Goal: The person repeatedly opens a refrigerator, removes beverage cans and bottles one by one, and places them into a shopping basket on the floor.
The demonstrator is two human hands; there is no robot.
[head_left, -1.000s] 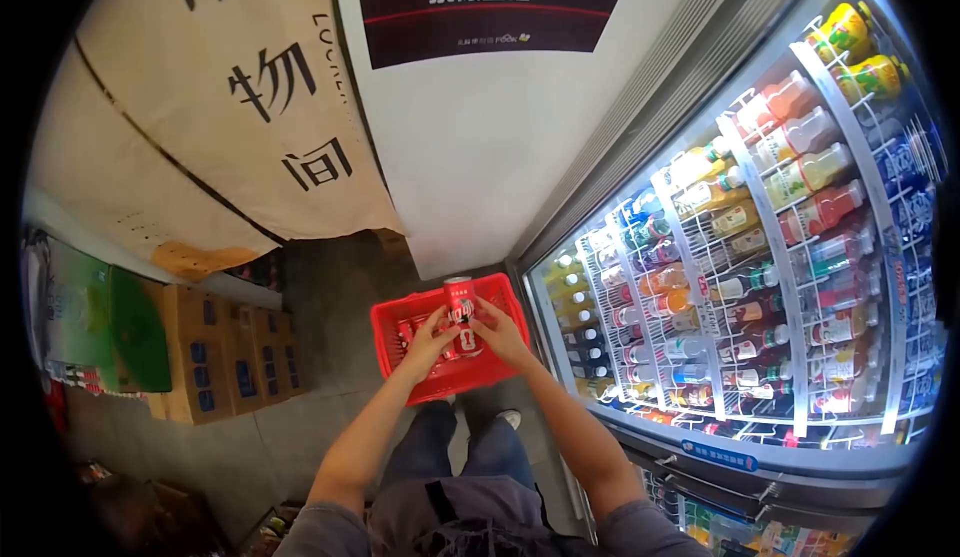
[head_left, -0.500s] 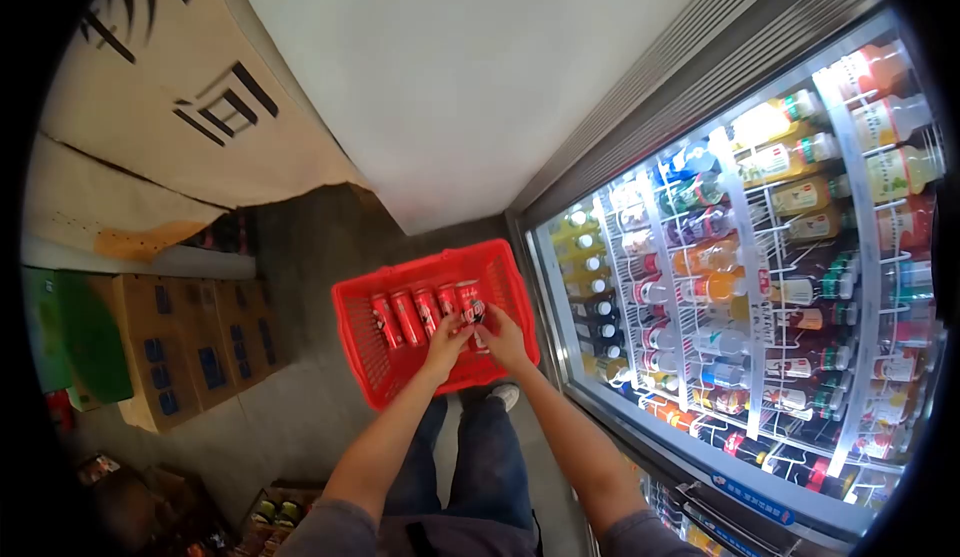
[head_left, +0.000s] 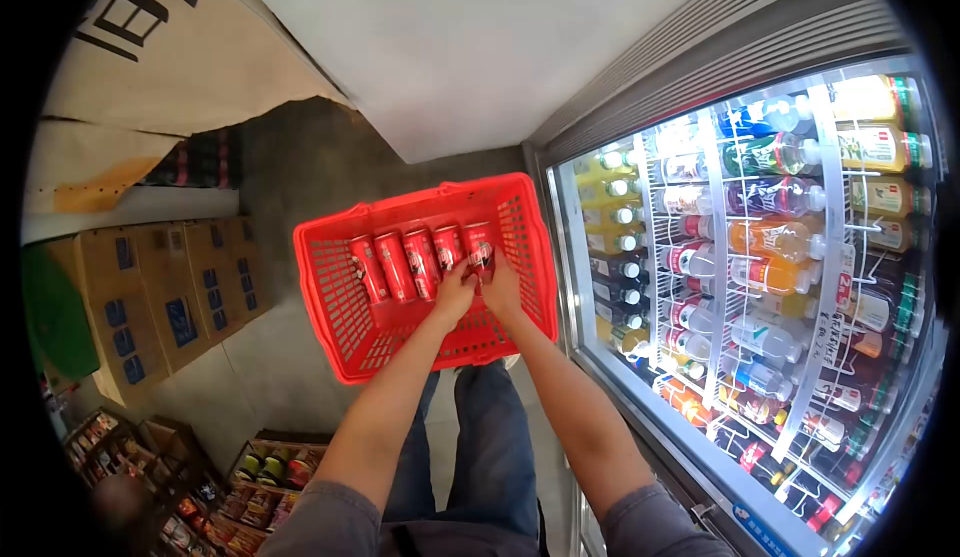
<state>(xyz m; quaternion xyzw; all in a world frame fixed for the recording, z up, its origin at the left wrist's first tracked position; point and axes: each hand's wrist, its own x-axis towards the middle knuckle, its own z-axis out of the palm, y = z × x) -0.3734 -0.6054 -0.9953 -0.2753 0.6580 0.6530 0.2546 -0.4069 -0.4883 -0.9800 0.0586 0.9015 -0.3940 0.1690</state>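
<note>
Inside a red plastic basket [head_left: 335, 357], several red drink cans [head_left: 398, 265] lie side by side in a row. The rightmost red can [head_left: 480, 240] lies between my two hands at the row's end. My right hand [head_left: 502, 285] curls around its right side and lower end. My left hand [head_left: 455, 295] has its fingers bent at the can's lower left, close to the neighbouring can [head_left: 447, 245]. The fingertips of both hands are partly hidden.
On the right, a lit glass-front drinks fridge [head_left: 560, 257] holds rows of bottles [head_left: 770, 237]. Cardboard boxes [head_left: 150, 297] stand at the left. Snack packets [head_left: 265, 487] fill a display at lower left. A white wall or cabinet [head_left: 430, 47] rises beyond the basket.
The rightmost can now sits lower in the basket, lined up with the others, with both hands still at it. My view has shifted, so the basket appears higher and further left.
</note>
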